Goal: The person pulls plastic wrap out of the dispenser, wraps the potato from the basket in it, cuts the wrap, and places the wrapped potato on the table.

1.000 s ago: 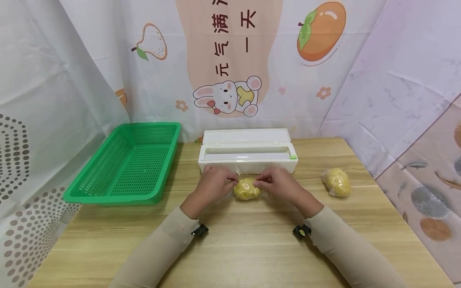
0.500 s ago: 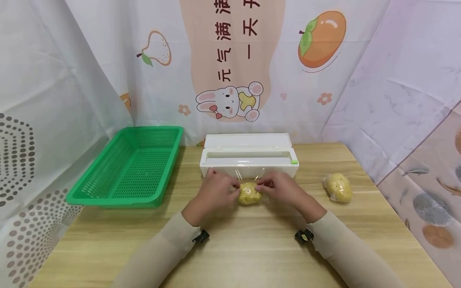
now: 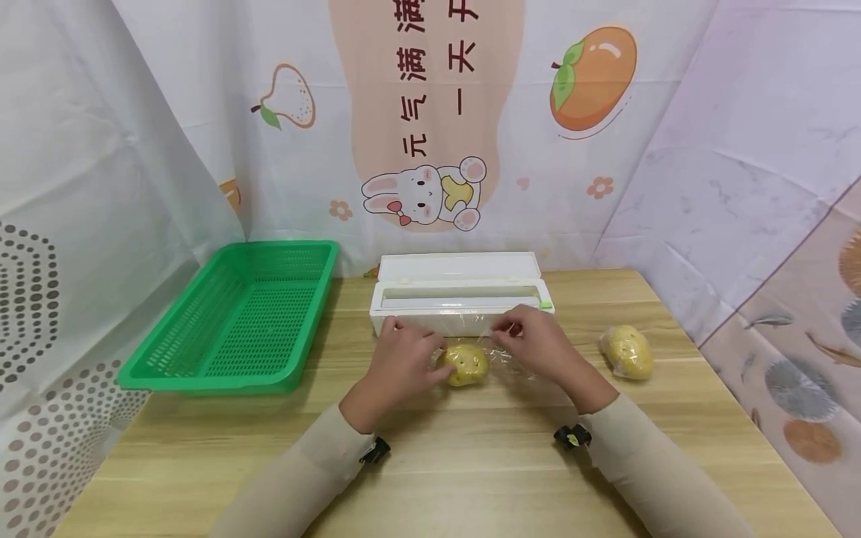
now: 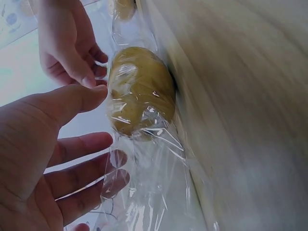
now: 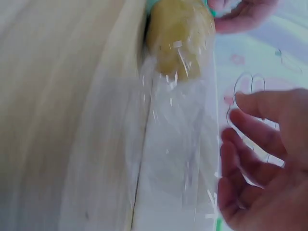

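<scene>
A yellow potato [image 3: 466,364] lies on the table under clear plastic wrap [image 4: 149,178], close in front of a white wrap dispenser [image 3: 464,321]. The film spreads out loosely at both sides of it. My left hand [image 3: 406,355] is at its left, thumb tip right at the potato's edge and the other fingers spread beside the film. Just right of the potato, my right hand [image 3: 534,344] hovers by the film; in the right wrist view its fingers [image 5: 255,130] are loosely bent, apart from the film and holding nothing.
The dispenser's lid [image 3: 460,266] stands up at the back. A green plastic basket [image 3: 306,329] sits at the left. Another potato [image 3: 628,353], wrapped in film, lies at the right. A printed curtain [image 3: 289,179] hangs behind the table.
Both hands were pinching at the potato's sides. The right hand has since moved right, away from the potato, and the left fingers have spread. The head view has shifted slightly.
</scene>
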`<action>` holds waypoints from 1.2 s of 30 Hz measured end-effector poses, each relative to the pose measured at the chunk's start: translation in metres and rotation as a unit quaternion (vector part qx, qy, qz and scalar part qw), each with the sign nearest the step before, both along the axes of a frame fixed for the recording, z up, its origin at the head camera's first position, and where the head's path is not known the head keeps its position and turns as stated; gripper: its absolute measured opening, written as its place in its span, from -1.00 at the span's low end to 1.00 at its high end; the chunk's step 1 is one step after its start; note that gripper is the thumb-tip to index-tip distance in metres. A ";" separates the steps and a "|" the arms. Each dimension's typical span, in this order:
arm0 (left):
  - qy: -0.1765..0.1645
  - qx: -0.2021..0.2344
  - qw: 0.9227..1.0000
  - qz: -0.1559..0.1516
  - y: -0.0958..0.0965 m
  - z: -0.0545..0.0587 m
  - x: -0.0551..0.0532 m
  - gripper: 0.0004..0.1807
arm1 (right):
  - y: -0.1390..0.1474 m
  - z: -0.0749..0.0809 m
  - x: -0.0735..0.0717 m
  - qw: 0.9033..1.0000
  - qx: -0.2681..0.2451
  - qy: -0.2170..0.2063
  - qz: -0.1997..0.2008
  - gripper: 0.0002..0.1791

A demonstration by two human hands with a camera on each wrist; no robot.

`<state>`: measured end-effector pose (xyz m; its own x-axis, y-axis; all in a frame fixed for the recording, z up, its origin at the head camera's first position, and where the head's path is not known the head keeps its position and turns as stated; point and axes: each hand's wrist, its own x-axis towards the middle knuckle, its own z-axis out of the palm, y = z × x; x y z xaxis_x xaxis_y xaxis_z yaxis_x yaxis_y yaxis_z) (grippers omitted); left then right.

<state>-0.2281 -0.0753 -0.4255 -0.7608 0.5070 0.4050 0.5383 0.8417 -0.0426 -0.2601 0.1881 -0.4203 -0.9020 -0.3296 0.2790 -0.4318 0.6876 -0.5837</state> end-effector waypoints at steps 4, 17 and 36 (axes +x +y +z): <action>0.001 0.010 1.000 -0.008 0.005 0.002 -0.001 -0.62 | 0.016 0.001 -0.011 0.995 -0.024 0.044 -0.089 -0.64; -0.040 -0.002 0.999 -0.015 0.029 0.019 -0.009 -0.70 | 0.056 -0.007 -0.037 0.982 -0.128 -0.083 -0.115 -0.11; -0.122 -0.085 0.988 -0.032 0.042 0.028 -0.015 -0.74 | 0.072 -0.024 -0.042 0.971 -0.168 -0.126 -0.117 -0.27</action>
